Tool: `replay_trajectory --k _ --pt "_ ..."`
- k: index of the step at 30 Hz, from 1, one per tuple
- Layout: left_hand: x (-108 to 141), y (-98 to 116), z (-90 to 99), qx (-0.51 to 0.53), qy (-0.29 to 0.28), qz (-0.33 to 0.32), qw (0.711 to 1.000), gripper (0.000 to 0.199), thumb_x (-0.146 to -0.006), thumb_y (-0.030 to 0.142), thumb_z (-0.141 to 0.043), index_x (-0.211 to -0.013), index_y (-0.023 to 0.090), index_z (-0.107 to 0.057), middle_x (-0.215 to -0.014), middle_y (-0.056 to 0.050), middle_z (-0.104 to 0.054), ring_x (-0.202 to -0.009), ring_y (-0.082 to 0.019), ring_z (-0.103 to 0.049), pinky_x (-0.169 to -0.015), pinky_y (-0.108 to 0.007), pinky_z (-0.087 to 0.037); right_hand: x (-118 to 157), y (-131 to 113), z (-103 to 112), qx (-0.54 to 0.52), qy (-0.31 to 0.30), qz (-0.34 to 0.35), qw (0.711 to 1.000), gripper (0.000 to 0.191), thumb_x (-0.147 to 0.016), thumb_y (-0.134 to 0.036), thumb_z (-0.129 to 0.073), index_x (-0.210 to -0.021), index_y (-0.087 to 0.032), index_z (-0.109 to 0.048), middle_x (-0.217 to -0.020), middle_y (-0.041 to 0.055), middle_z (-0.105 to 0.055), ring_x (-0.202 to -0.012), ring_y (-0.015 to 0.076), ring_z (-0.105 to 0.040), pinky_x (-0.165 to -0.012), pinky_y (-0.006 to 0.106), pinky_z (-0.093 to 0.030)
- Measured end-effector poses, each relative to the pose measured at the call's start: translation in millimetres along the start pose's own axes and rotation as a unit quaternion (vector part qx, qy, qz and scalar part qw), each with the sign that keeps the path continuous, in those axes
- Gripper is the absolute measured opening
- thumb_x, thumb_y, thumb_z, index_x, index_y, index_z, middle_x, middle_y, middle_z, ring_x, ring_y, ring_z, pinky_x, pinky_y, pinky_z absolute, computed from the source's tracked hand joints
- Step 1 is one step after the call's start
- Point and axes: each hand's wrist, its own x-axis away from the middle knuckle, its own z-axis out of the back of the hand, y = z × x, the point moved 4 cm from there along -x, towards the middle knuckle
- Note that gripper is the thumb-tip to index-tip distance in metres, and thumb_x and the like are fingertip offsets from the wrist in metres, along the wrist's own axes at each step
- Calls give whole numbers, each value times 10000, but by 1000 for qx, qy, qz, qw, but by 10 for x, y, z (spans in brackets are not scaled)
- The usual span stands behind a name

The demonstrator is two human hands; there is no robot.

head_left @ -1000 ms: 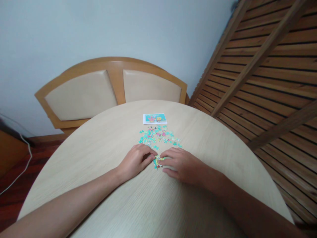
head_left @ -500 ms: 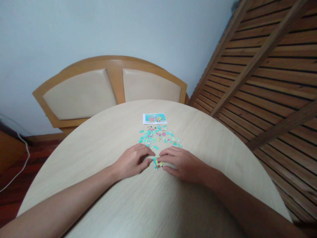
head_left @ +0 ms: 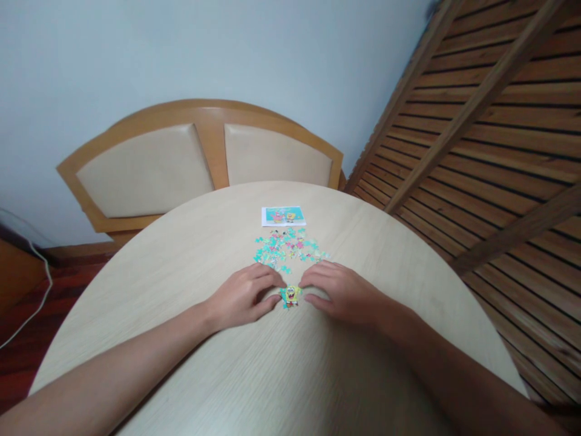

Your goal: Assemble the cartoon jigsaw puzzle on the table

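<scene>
The person's left hand (head_left: 245,295) and right hand (head_left: 338,293) are bare, with slim fingers (head_left: 271,277); the left forearm (head_left: 136,366) and right forearm (head_left: 436,363), also bare, narrow smoothly toward the wrists (head_left: 209,316).

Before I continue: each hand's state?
Left hand: open, at left edge of joined puzzle pieces; contact unclear.
Right hand: open, at their right edge; contact unclear.

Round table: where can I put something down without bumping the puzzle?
The table is bare between the left arm and the far-left edge, between the right arm and the right edge, and on the near side, between both arms. The middle is crowded: picture sheet, loose pieces, then joined pieces between the left hand and right hand.
</scene>
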Motion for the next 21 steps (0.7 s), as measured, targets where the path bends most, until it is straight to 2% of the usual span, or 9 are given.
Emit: replay_trajectory --k 5,9,16,21 --pt "2 110 -2 -5 -35 -75 997 269 -997 287 -555 -1245 229 -643 -1214 -84 -678 -1128 -226 -631 -1009 -392 -501 51 184 142 49 6 -52 997 137 -963 -236 -595 -949 -198 -726 -954 45 -754 -925 221 -671 -851 359 -476" --pt "14 159 -31 -7 -60 -122 991 249 -1015 273 -534 -1225 230 -659 -1273 -88 -681 -1193 -238 -624 -1054 -416 -485 92 337 247 67 55 -127 988 172 -958 -215 -564 -927 -199 -733 -947 50 -761 -929 223 -677 -845 348 -484" --pt "14 165 -36 -1 -65 -122 990 231 -1010 228 -519 -1191 214 -662 -1268 -80 -698 -1188 -233 -648 -1034 -429 -514 138 560 224 75 117 -243 960 191 -948 -227 -544 -942 -212 -734 -956 52 -758 -928 231 -673 -811 351 -493" --pt "12 166 -39 -2 -71 -119 990 230 -1009 205 -510 -1187 209 -656 -1280 -81 -692 -1201 -230 -640 -1050 -429 -507 127 622 125 67 113 -257 958 185 -946 -236 -566 -946 -196 -747 -976 65 -751 -969 241 -657 -869 366 -492"
